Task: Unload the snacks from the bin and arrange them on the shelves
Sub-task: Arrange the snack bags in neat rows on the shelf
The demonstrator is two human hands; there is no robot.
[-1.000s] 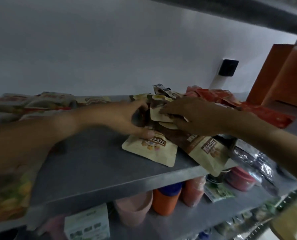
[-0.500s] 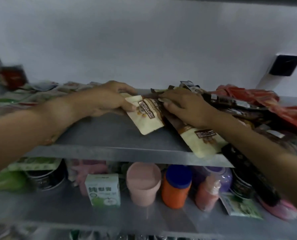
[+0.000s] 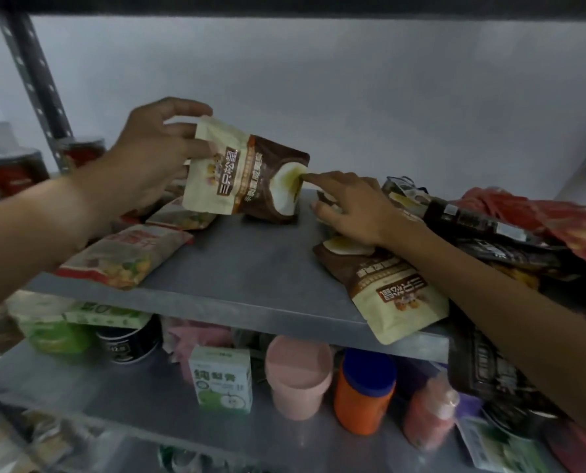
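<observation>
Snack pouch [image 3: 247, 180] held up over the back of the shelf [image 3: 250, 268] — left hand's job.

Its long axis runs sideways, cream end pinched in the left hand [image 3: 148, 162]; the right hand [image 3: 349, 206], fingers loose and holding nothing, touches its brown end — a second pouch [image 3: 394, 288] lies under that wrist.

Cream-and-brown snack pouch [image 3: 247, 175] upright on grey shelf [image 3: 250, 268], tilted.

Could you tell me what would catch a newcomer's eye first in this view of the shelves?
First, the cream-and-brown snack pouch, held up over the upper shelf by the left hand, with the right hand touching its end. A matching pouch overhangs the shelf's front edge at the right.
</observation>
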